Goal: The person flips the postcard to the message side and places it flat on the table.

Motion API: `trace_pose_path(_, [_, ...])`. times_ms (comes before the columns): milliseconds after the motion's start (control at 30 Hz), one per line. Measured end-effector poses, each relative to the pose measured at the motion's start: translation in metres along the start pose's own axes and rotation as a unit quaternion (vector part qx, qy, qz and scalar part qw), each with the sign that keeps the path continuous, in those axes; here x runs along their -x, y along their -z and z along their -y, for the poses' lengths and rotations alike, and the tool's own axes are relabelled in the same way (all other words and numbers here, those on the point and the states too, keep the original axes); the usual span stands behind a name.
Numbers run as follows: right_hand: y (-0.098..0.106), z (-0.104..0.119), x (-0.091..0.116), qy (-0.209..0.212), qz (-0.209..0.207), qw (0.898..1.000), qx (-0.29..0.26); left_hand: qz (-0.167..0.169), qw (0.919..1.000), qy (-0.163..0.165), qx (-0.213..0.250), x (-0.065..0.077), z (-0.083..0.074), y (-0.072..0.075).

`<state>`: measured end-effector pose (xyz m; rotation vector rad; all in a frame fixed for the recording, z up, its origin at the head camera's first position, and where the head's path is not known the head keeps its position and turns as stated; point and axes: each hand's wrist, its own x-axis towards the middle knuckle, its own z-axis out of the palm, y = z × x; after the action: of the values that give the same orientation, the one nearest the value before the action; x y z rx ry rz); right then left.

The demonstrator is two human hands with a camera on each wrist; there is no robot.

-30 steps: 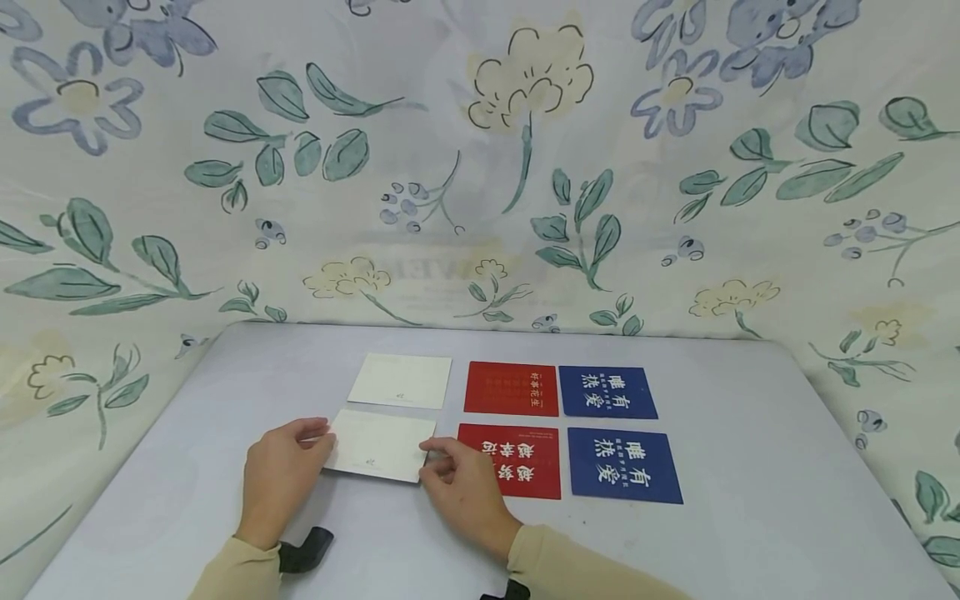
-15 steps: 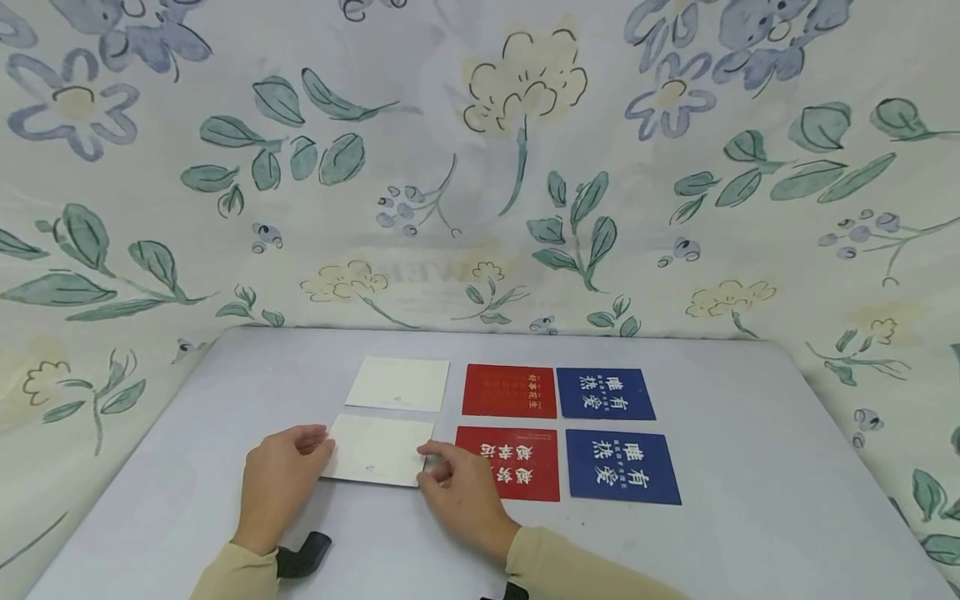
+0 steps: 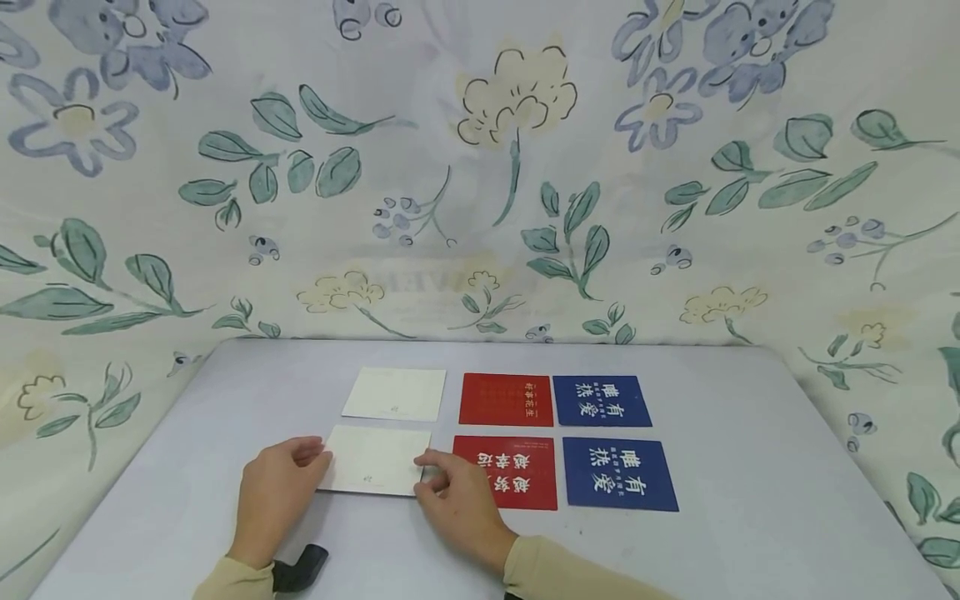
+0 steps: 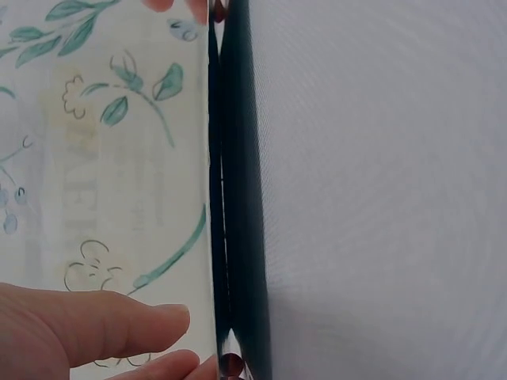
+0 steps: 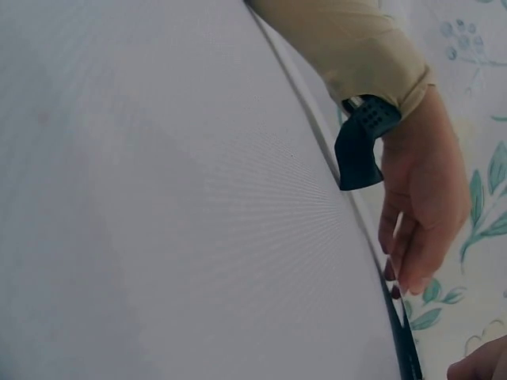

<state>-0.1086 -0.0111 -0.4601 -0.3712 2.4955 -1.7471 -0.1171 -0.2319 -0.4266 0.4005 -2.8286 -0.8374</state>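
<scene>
Pinching the lower-centre white card (image 3: 375, 460), left hand (image 3: 273, 496) and right hand (image 3: 463, 507) risked skewing it through uneven pull.

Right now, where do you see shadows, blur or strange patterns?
Head view: soft light, faint shadow beside the left hand, print on the nearer white card unreadable; both wrist views: fine lines on the white tabletop, fanning in the right one.

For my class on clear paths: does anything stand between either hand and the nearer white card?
Nothing visible does: the left hand and right hand hold opposite edges of the nearer white card. The nearer red card lies beside it, not between.
</scene>
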Motion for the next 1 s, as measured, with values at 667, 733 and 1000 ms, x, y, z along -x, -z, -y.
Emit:
trace_pose_path(667, [0.004, 0.0, -0.001, 0.078, -0.012, 0.996, -0.042, -0.008, 0.9999, 0.008, -0.002, 0.001, -0.002, 0.0])
trace_pose_path(733, [0.009, 0.002, -0.003, 0.075, -0.01, 0.996, -0.048, -0.009, 0.9999, 0.011, -0.002, 0.002, -0.004, 0.0])
trace_pose_path(1000, [0.036, 0.008, -0.011, 0.064, -0.025, 0.996, -0.048, -0.016, 0.9998, -0.009, 0.009, 0.002, -0.011, 0.007])
